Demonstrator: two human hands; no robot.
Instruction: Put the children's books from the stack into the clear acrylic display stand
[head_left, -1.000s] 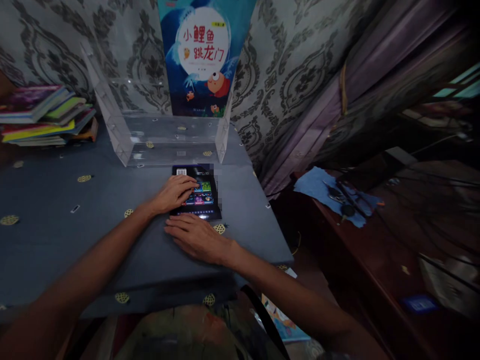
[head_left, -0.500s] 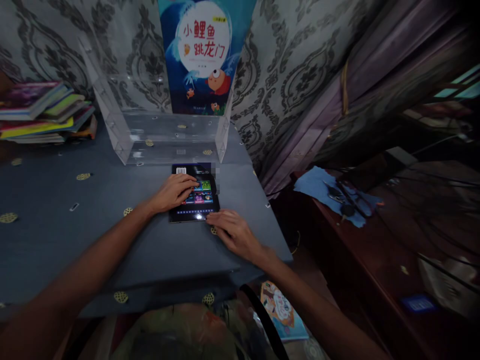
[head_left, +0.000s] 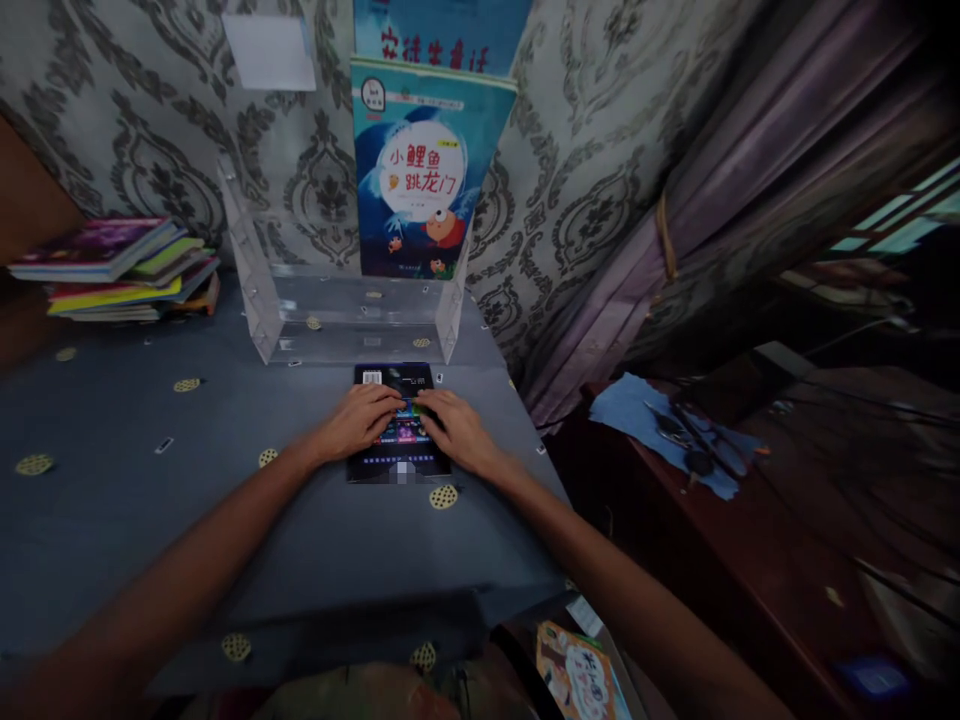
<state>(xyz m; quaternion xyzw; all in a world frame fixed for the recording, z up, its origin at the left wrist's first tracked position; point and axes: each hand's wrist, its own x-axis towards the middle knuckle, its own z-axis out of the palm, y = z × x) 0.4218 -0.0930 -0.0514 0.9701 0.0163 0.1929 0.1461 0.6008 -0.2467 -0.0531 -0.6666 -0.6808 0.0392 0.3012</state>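
A dark book (head_left: 382,470) with a barcode and small coloured pictures lies flat on the blue-grey tablecloth. My left hand (head_left: 361,420) rests on its left half, fingers stretched out over the pictures. On its right half lies my right hand (head_left: 456,428), also with fingers extended flat. The fingertips of both hands come close together near the middle of the cover and hide part of it. Just behind the book stands a clear acrylic rack (head_left: 352,345). A blue picture book (head_left: 420,180) with an orange fish leans upright in the rack, in front of another blue book (head_left: 442,35).
A stack of books (head_left: 127,265) sits at the back left of the table (head_left: 225,540). To the right, a dark red cabinet (head_left: 675,540) carries a blue cloth (head_left: 630,405), with cables nearby. Below the table's front edge is an orange-covered book (head_left: 577,670).
My right hand has moved from the book's lower right corner up onto its cover. My left hand stays on the book. The view has tilted up, showing more of the rack's upper books.
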